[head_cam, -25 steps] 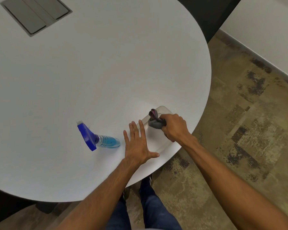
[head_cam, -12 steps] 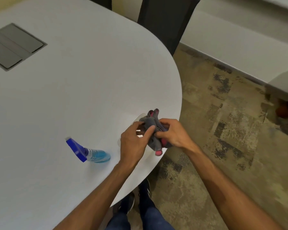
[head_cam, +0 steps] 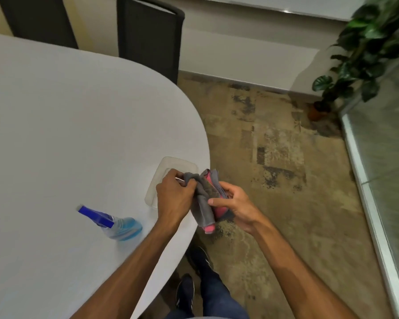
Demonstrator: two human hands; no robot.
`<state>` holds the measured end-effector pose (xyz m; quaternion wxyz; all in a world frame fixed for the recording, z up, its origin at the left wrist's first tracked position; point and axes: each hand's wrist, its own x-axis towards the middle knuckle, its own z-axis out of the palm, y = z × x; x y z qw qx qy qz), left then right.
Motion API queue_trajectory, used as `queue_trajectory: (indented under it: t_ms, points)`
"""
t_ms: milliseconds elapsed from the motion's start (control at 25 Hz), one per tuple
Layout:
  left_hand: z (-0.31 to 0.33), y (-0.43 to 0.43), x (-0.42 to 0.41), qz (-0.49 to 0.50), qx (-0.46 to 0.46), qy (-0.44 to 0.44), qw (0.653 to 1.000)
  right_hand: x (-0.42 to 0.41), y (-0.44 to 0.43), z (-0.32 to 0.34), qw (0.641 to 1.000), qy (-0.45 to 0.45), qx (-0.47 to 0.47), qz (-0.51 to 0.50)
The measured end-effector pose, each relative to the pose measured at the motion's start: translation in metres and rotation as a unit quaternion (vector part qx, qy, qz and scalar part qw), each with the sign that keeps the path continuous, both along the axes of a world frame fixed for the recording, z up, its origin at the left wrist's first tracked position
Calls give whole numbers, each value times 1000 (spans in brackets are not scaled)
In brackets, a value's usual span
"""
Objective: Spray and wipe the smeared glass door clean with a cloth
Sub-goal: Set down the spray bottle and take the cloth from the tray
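A bunched grey and pink cloth [head_cam: 205,203] hangs between both hands just past the table's near right edge. My left hand [head_cam: 174,195] grips its upper grey part. My right hand [head_cam: 234,204] pinches its pink and grey folds from the right. A spray bottle [head_cam: 115,225] with a blue trigger head and blue liquid stands on the white table, left of my hands. The glass door [head_cam: 387,171] with its pale metal frame shows at the right edge of the view.
A clear plastic tray [head_cam: 171,168] lies on the white oval table [head_cam: 78,134] behind my left hand. Two dark chairs [head_cam: 150,35] stand at the table's far side. A potted plant [head_cam: 355,51] stands in the corner by the door. Patterned carpet covers the floor.
The cloth went from the tray, gripped by my right hand alone, to being held in both hands off the table edge. My left hand left the tabletop. The view swung right toward the door.
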<state>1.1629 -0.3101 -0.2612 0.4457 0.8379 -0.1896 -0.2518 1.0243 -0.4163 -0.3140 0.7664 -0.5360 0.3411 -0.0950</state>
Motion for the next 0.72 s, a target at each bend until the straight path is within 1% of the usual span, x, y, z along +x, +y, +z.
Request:
queue_trajectory:
  t_ms: [120,200,320,400,560,720]
  points:
    - [9,13,-14,-70,-51,4,996,-31,17,0,996,-14,39,-83]
    - [12,18,-23,-123,-77,0,989,-53,27,-1,986,-15,63,-155]
    - [18,19,-38,-173,-94,-8,980,-88,38,-8,959,-18,113,-259]
    - [23,16,-52,-205,-107,-7,973,-112,48,-14,940,-19,138,-310]
    - [30,8,-88,-275,-136,13,952,-154,67,-24,911,-8,172,-374]
    - [34,0,-133,-338,-140,37,930,-194,91,-21,902,5,165,-398]
